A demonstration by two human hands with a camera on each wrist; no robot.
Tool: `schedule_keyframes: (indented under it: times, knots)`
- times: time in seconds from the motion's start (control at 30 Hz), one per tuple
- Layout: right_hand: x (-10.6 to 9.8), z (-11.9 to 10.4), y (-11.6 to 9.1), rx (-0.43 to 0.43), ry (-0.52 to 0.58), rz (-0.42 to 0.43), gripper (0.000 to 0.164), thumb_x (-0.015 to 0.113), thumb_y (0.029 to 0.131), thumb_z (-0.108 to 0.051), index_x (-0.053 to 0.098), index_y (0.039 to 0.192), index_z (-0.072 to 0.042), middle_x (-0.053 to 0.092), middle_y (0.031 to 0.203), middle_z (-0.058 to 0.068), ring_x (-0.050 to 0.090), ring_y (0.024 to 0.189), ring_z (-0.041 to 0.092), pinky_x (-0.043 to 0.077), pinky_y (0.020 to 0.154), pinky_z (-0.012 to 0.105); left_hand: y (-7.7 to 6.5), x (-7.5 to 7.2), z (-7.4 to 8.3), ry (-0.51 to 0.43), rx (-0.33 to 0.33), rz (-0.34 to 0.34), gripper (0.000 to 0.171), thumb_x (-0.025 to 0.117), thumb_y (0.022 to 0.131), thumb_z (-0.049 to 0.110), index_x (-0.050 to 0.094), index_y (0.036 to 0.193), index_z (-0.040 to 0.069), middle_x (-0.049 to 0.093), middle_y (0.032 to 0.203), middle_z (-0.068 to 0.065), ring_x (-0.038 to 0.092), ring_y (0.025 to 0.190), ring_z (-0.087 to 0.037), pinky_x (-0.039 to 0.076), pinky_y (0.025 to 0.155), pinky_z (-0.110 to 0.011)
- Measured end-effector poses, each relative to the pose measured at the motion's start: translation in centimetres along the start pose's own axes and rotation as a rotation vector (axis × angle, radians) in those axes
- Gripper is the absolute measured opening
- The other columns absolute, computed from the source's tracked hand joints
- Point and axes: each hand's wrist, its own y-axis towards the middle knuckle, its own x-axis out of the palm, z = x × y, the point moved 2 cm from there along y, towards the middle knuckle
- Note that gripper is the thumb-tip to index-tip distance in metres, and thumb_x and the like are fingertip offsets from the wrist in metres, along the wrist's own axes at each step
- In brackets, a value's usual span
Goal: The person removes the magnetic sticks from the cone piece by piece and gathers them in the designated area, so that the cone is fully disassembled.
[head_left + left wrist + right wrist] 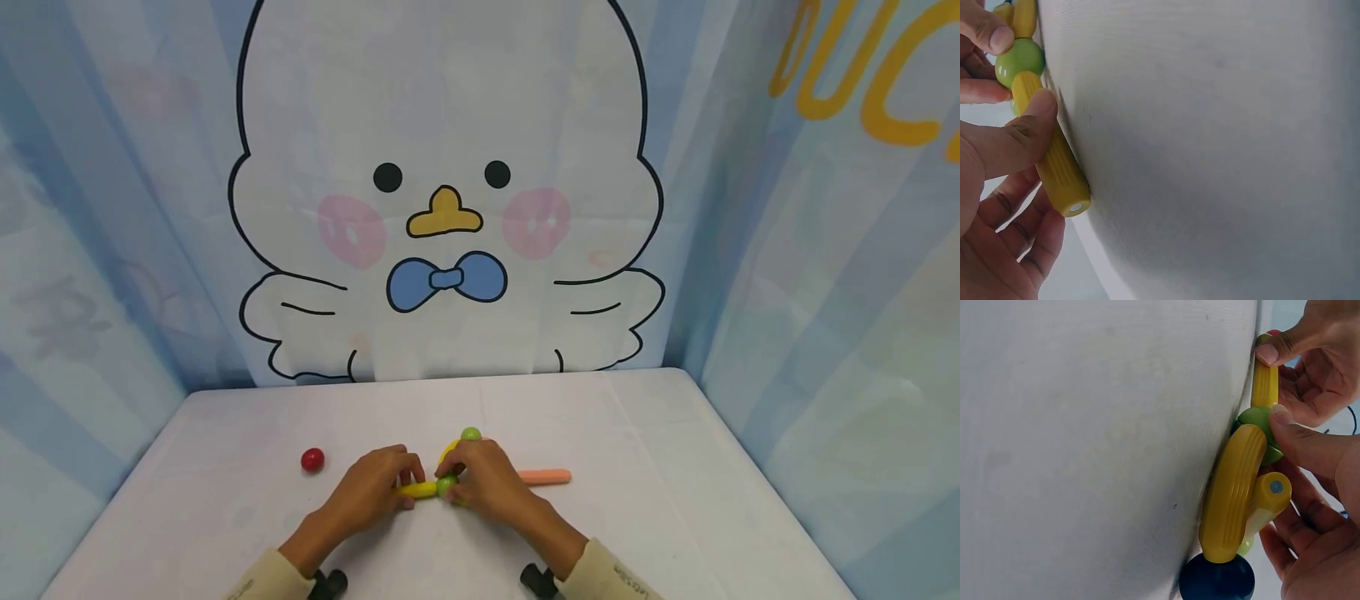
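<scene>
The left hand [375,486] is pinching a yellow rod [1063,169], the right hand [489,479] the green ball [1020,61] at its right end, seemingly steadying their joint.

"What's that person got on?"

"Beige sleeves. The left sleeve [272,577] stops around the wrist, and the right sleeve [600,573] matches it."

"Is that writing?"

"Dark lettering [630,580] along the right one, too small to read from here. There's a trace of some on the left one too."

"And the black bits?"

"A stubby, rounded black fitting [332,582] by the left cuff's inner side, and its twin [537,581] by the right. Left hand [377,487] and right hand [486,483] are bare."
</scene>
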Motion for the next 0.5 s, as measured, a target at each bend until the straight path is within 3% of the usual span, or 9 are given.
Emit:
schedule_keyframes:
  times: [0.5]
  knots:
    - [-0.07, 0.00, -0.04, 0.027, 0.015, -0.001, 0.024, 0.093, 0.080, -0.009, 0.083, 0.100, -0.018, 0.078, 0.100, -0.012, 0.067, 0.092, -0.002, 0.052, 0.096, 0.033, -0.34, -0.34, 0.08, 0.025, -0.010, -0.006, 0.027, 0.094, 0.078, 0.008, 0.076, 0.089, 0.025, 0.062, 0.084, 0.011, 0.055, 0.081, -0.011, 0.054, 0.082, -0.037]
